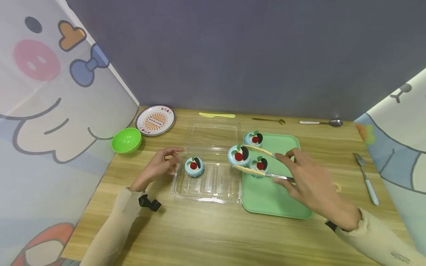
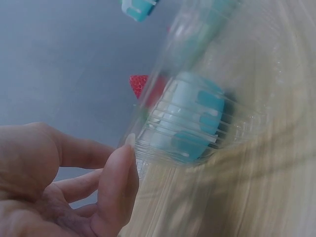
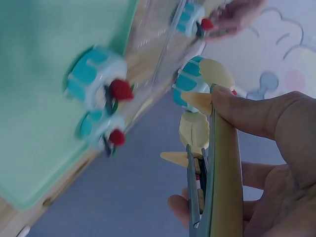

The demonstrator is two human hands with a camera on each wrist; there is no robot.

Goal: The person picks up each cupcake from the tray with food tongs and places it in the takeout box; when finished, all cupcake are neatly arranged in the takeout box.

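My right hand (image 1: 309,184) holds metal tongs (image 3: 224,182) with cream-coloured tips. Between the tips sits a blue toy cupcake (image 1: 238,156) with a strawberry, a dark cookie and a leaf on top, above the border between the transparent plastic box (image 1: 213,200) and the green tray (image 1: 276,207). One similar cupcake (image 1: 194,166) stands in the left part of the box. Two more, a back cupcake (image 1: 253,139) and a nearer cupcake (image 1: 259,166), stand on the tray. My left hand (image 1: 162,162) has loosely bent fingers, with a fingertip (image 2: 127,158) touching the box's left rim.
Left of the box are a green bowl (image 1: 126,140) and a patterned plate (image 1: 155,120). Along the back lie a yellow knife (image 1: 217,115), a thin gold spoon (image 1: 267,120) and a spoon (image 1: 321,122). A blue-handled fork (image 1: 367,181) lies at the right.
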